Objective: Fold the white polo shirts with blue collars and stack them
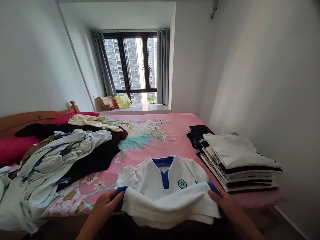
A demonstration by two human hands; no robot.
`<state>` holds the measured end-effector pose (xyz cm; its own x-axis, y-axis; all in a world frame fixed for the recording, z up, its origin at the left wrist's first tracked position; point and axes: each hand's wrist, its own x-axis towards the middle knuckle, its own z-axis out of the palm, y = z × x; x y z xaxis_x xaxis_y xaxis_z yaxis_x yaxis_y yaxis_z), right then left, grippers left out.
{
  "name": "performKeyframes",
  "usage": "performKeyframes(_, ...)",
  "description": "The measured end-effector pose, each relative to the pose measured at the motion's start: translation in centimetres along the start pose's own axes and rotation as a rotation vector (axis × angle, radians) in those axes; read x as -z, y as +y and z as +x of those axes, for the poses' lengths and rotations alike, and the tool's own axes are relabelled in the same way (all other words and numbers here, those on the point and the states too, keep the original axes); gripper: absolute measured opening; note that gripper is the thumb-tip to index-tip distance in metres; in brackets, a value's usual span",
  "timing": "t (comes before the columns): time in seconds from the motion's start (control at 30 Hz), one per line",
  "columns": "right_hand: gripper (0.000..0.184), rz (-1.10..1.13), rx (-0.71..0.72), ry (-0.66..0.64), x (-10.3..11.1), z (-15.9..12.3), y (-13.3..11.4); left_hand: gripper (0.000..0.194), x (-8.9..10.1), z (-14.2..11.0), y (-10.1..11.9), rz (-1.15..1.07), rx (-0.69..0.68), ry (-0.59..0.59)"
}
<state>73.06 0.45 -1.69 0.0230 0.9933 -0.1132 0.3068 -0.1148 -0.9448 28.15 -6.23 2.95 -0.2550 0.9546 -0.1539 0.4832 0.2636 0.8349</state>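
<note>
A white polo shirt (pixel 163 185) with a blue collar and a round green badge lies front-up near the foot of the bed. Its lower part is folded up toward the chest. My left hand (pixel 106 205) pinches the folded edge at the shirt's left side, by a blue sleeve cuff. My right hand (pixel 225 201) grips the same fold at the right side. Both hands are closed on the cloth.
A pink flowered bedsheet (pixel 172 133) covers the bed. A loose heap of unfolded clothes (pixel 62 156) fills the left side. A stack of folded shirts (pixel 237 163) sits at the right edge beside the white wall. Bags (pixel 113 101) rest on the window sill.
</note>
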Motion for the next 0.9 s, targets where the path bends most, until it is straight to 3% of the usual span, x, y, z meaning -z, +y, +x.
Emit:
performKeyframes(0.13,0.05,-0.38,0.2,0.208,-3.3,3.8,1.0,0.035,-0.7,3.3,-2.8,0.448,0.006,0.201)
performKeyframes(0.23,0.039,-0.468,0.447,0.278,-5.0,4.0,0.4,0.042,-2.4,3.8,-3.8,0.428,-0.139,0.28)
performKeyframes(0.3,0.029,-0.432,0.57,0.187,-6.8,3.8,-1.5,0.039,-4.8,4.1,-2.1,0.356,-0.272,0.239)
performKeyframes(0.37,0.025,-0.375,0.654,0.051,-9.6,4.3,-4.0,0.034,-7.9,5.1,1.1,0.271,-0.449,0.129)
performKeyframes(0.43,0.025,-0.322,0.709,-0.058,-12.7,5.9,-6.0,0.032,-11.0,7.2,4.3,0.171,-0.633,-0.01)
performKeyframes(0.5,0.028,-0.343,0.701,-0.115,-15.4,8.3,-7.0,0.033,-13.4,10.0,6.2,0.136,-0.748,-0.074)
performKeyframes(0.57,0.029,-0.48,0.635,-0.15,-17.1,11.1,-7.0,0.029,-14.6,12.9,6.1,0.237,-0.697,0.001)
performKeyframes(0.67,0.024,-0.699,0.512,-0.172,-17.4,14.8,-5.7,0.026,-15.0,15.9,3.1,0.361,-0.479,0.202)
performKeyframes(0.8,0.03,-0.833,0.386,-0.142,-17.0,17.4,-3.6,0.028,-15.1,16.9,-1.0,0.379,-0.38,0.316)
performKeyframes(0.9,0.028,-0.865,0.384,-0.165,-18.1,18.3,-3.2,0.028,-15.8,16.9,-2.0,0.403,-0.405,0.391)
